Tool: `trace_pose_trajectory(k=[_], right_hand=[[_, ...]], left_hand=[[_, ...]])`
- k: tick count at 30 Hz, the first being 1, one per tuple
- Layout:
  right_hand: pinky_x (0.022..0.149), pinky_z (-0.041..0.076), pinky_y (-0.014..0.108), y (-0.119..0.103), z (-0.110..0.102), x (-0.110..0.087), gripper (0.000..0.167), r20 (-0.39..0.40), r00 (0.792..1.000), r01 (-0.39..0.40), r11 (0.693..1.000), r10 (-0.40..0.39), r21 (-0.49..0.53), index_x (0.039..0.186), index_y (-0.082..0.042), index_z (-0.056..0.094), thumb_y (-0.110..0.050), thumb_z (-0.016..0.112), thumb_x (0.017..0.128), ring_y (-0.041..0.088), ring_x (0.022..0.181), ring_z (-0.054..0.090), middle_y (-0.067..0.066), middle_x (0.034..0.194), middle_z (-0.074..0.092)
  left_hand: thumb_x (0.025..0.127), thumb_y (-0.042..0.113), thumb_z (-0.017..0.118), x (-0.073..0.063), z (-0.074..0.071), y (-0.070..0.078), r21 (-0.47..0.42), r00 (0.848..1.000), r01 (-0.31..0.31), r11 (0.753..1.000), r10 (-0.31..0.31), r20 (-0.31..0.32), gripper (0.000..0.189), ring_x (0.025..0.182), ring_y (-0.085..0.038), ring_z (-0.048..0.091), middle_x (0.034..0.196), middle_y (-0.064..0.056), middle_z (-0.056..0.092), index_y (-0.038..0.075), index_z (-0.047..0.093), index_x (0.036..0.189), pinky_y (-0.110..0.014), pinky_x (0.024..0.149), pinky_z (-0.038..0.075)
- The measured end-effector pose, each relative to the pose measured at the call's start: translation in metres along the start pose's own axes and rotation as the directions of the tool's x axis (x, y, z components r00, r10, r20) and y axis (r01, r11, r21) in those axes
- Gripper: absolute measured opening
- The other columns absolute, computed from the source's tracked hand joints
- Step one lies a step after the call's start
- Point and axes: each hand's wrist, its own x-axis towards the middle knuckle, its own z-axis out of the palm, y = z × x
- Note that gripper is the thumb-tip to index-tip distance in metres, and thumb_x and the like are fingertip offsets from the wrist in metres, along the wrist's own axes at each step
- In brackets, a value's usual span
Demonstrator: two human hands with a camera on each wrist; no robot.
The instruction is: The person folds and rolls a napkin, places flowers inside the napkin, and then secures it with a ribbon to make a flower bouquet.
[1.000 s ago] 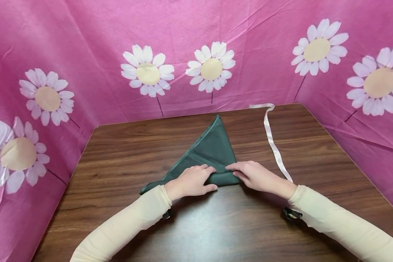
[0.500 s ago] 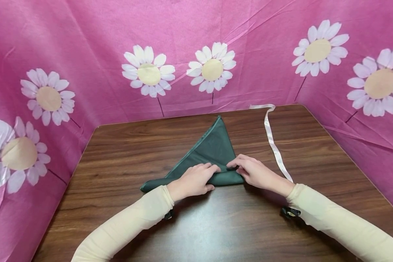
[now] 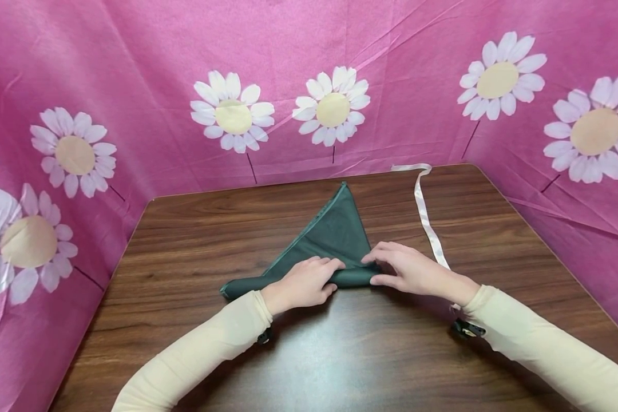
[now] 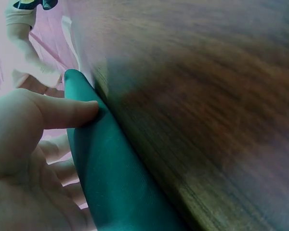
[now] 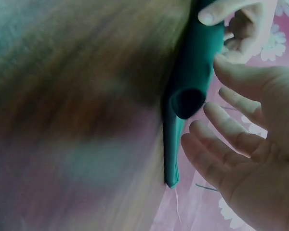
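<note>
The dark green cloth [image 3: 332, 232] lies on the wood-grain surface [image 3: 309, 355] to the left of the white ribbon [image 3: 425, 220], clear of it: a triangle with its point away from me and its near edge wound into a roll [image 3: 352, 278]. I expect it to be light and limp and, going by its faint sheen, a little slippery, so the turns could slacken if I held only one spot. Breakage is no worry; creases are likelier. The best hold, I judge, is across the roll at two places, thumb on my side and fingertips beyond, pressing gently so the hollow end facing the ribbon doesn't flatten.

My left grip [image 3: 304, 280], the one farther from the ribbon, pinches the roll, thumb pressed to its near side and fingers on the far side. My right grip [image 3: 404, 270], nearer the ribbon, is loosely spread at the roll's hollow end; its thumb seems to touch the cloth, while I cannot tell whether the slightly bent fingers do. That wrist hides part of the ribbon.
</note>
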Motion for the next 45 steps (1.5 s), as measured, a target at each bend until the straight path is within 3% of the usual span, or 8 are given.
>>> trace_pose_trajectory(k=[3,6,15,26,36,41,45], right_hand=[[0.087,0.053,0.040,-0.002,0.002,-0.001,0.041,0.059,0.998,0.019,1.000,-0.018,-0.019,0.120,-0.011,0.069,-0.026,0.084,0.086,0.014,0.102,0.060,-0.002,0.111,0.064],[0.085,0.053,0.038,-0.003,0.005,-0.001,0.038,0.084,0.996,0.033,0.999,-0.031,-0.020,0.120,-0.012,0.069,-0.024,0.083,0.087,0.012,0.100,0.060,-0.004,0.109,0.064],[0.086,0.054,0.039,-0.005,0.008,-0.003,0.032,0.068,0.996,0.049,0.999,-0.049,-0.006,0.123,-0.010,0.068,-0.019,0.076,0.093,0.014,0.100,0.062,-0.003,0.109,0.067],[0.088,0.054,0.043,-0.002,0.011,0.000,0.025,0.063,0.996,0.065,0.998,-0.063,-0.027,0.121,-0.008,0.069,-0.010,0.070,0.096,0.019,0.104,0.067,-0.001,0.114,0.071],[0.080,0.055,0.038,0.001,0.019,0.003,0.028,0.076,0.997,-0.016,0.995,0.009,0.097,0.125,-0.005,0.064,-0.001,0.064,0.097,0.011,0.091,0.067,0.000,0.101,0.073],[0.081,0.054,0.038,0.001,0.022,0.004,0.031,0.041,0.999,-0.025,0.993,0.020,0.115,0.124,-0.004,0.062,0.000,0.069,0.094,0.015,0.092,0.066,0.001,0.099,0.069],[0.075,0.052,0.033,0.000,0.018,0.005,0.027,0.015,1.000,0.004,0.999,-0.004,0.044,0.118,-0.007,0.066,-0.005,0.074,0.092,0.014,0.086,0.062,0.001,0.098,0.065]], left_hand=[[0.098,0.017,0.068,0.001,-0.001,-0.001,-0.042,1.000,0.014,0.999,-0.013,0.028,0.039,0.108,-0.024,0.065,0.124,-0.006,0.068,0.011,0.058,0.135,-0.038,0.091,0.052],[0.099,0.017,0.065,0.000,-0.003,-0.001,-0.099,0.998,0.024,0.995,-0.018,0.062,0.039,0.110,-0.022,0.065,0.126,-0.005,0.067,0.012,0.057,0.137,-0.038,0.092,0.052],[0.101,0.018,0.062,-0.003,-0.006,0.001,-0.172,0.992,0.044,0.984,-0.022,0.127,0.039,0.107,-0.017,0.063,0.127,-0.005,0.065,0.012,0.054,0.139,-0.034,0.090,0.050],[0.103,0.019,0.060,-0.004,-0.005,0.002,-0.149,0.992,0.049,0.988,-0.030,0.123,0.039,0.119,-0.023,0.060,0.132,-0.007,0.063,0.011,0.054,0.140,-0.038,0.099,0.048],[0.094,0.037,0.074,-0.004,0.003,0.001,-0.065,0.996,0.035,0.997,-0.029,0.090,0.056,0.116,-0.023,0.054,0.128,-0.006,0.059,0.013,0.054,0.141,-0.040,0.095,0.048],[0.094,0.029,0.075,-0.004,0.004,0.002,-0.040,0.998,0.018,0.999,-0.015,0.064,0.050,0.115,-0.024,0.056,0.126,-0.006,0.060,0.013,0.057,0.138,-0.040,0.093,0.049],[0.096,0.021,0.071,-0.005,0.003,0.002,-0.029,0.998,0.004,1.000,-0.003,0.057,0.043,0.112,-0.024,0.059,0.124,-0.005,0.062,0.012,0.058,0.136,-0.039,0.092,0.050]])
